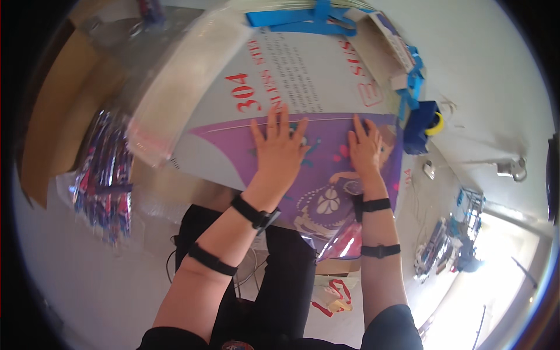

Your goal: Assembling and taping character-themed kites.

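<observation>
A purple printed sheet (268, 123) with a cartoon figure lies across the grey work surface (210, 140). A thin pale line runs along its far edge, and its left end narrows to a point. Flat on the sheet rests my left hand (279, 157), fingers spread toward that far edge. Further right, my right hand (366, 151) also presses on the sheet, its fingers stretched out and slightly apart. Each palm hides part of the print. At the near right, a glossy pink and purple part (344, 242) hangs toward my lap.
A long bundle in clear plastic (186, 81) borders the surface on the left, near a stack of shiny wrapped packets (105, 181). Blue straps (297, 20) lie at the far edge. A tape roll (435, 123) sits by a blue holder (419, 128) on the right.
</observation>
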The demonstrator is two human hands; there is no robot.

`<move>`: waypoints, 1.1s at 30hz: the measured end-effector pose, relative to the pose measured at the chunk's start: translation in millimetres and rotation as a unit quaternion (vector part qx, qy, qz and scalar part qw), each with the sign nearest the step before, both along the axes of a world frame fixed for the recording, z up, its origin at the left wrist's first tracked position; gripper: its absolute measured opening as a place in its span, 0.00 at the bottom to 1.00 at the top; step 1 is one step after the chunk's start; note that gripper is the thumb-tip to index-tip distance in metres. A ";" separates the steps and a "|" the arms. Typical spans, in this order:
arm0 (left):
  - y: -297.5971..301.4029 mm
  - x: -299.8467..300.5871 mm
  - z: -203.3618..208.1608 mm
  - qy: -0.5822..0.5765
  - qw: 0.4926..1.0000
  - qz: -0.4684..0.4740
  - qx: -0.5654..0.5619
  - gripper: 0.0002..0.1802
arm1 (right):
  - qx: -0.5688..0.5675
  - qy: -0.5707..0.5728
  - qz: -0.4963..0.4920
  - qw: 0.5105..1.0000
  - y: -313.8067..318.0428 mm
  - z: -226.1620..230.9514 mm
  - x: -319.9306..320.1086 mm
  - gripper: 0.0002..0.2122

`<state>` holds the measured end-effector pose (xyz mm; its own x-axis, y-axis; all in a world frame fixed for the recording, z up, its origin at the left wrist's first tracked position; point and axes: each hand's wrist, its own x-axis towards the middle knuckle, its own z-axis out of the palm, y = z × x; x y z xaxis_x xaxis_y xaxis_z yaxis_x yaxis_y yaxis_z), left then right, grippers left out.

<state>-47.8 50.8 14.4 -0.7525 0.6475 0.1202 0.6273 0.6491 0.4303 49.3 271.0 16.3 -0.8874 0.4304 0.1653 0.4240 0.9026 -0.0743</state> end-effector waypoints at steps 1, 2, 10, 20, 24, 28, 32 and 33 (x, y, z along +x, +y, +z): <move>-1.2 0.0 -1.1 -0.003 1.000 -0.006 0.018 0.33 | 0.012 -0.005 -0.010 1.000 -1.0 -1.8 -0.1 0.21; 0.6 1.6 -3.1 -0.002 1.000 0.001 0.012 0.33 | 0.006 -0.005 -0.003 1.000 0.5 -1.3 1.4 0.21; -14.4 -3.9 0.7 -0.038 0.997 -0.002 0.065 0.35 | -0.028 -0.002 -0.023 0.999 -4.5 -5.2 0.3 0.20; -47.5 -11.8 13.3 -0.018 0.998 0.018 0.065 0.30 | -0.015 -0.004 -0.032 0.999 -7.3 -8.5 -0.7 0.20; -51.2 -10.9 16.7 0.002 0.998 0.028 0.058 0.29 | -0.016 -0.014 -0.037 0.999 -9.7 -6.2 -2.2 0.20; -51.5 -9.0 14.4 0.013 0.997 0.043 0.058 0.29 | -0.027 -0.030 -0.050 0.998 -10.2 -3.4 -2.5 0.20; -54.5 -9.1 13.1 0.015 0.998 0.047 0.048 0.29 | -0.028 -0.035 -0.049 0.998 -11.9 -6.2 -3.2 0.20; -54.1 -8.8 13.4 0.016 0.998 0.049 0.041 0.30 | -0.027 -0.035 -0.052 0.998 -11.4 -5.7 -3.1 0.20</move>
